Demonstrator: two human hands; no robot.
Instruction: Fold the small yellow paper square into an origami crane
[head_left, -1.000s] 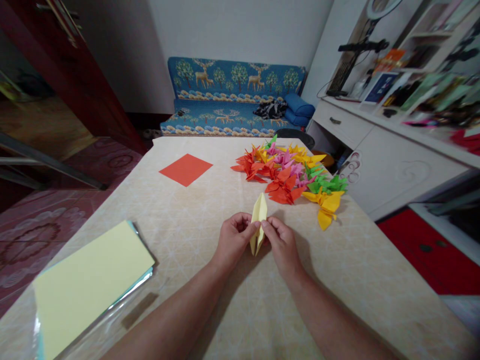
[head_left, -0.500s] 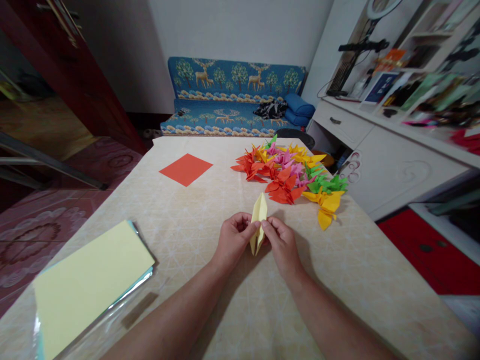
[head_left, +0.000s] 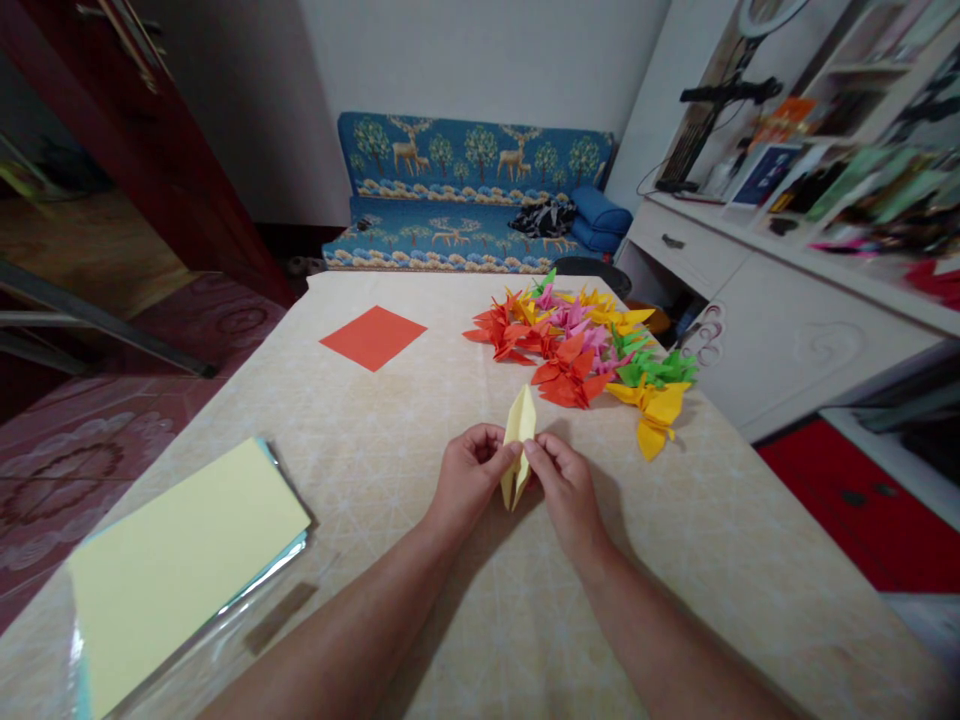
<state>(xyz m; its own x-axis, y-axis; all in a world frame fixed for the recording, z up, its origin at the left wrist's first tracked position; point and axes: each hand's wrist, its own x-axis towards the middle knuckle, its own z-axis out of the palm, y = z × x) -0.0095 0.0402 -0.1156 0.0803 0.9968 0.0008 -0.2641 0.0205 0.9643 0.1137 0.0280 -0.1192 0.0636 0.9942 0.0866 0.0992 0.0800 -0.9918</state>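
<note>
A narrow, pale yellow folded paper piece (head_left: 519, 428) stands on end just above the beige table (head_left: 420, 420). My left hand (head_left: 469, 478) pinches its left side with fingers closed. My right hand (head_left: 564, 490) pinches its right side, also closed. The two hands meet at the middle of the paper, near the table's centre.
A heap of several folded paper cranes (head_left: 589, 352) in orange, pink, yellow and green lies behind the hands to the right. An orange paper square (head_left: 373, 337) lies at the far left. A stack of yellow sheets (head_left: 180, 565) sits near left. A white cabinet (head_left: 780, 320) stands right.
</note>
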